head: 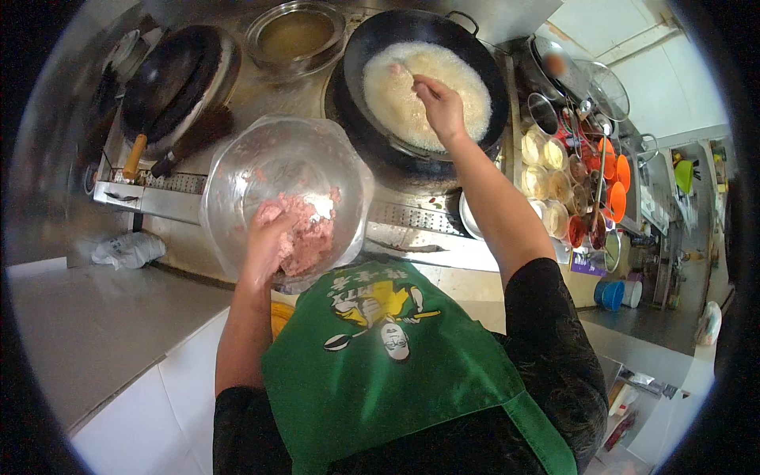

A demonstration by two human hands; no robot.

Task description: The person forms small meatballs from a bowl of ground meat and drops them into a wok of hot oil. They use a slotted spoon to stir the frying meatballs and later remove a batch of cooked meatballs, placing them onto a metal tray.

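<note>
A metal bowl (237,178), with clear plastic film about its rim, holds pink minced meat (309,240). My left hand (267,237) is inside the bowl, closed around some of the meat, and a lump bulges at the top of the fist. Over the black wok (362,53) reaches my right hand (439,107), pinching a small spoon (406,67) that is blurred and mostly hidden by the fingers. A pinkish lump (395,69) shows at the spoon's tip, above pale frothing oil (457,83). Whether the lump touches the oil, I cannot tell.
Behind the bowl stands a metal pot of yellowish liquid (297,37). A second wok (172,77) with a wooden handle (135,155) is tilted at the left. At the right are several seasoning tubs (534,181), orange containers (617,200) and a wire strainer (608,89).
</note>
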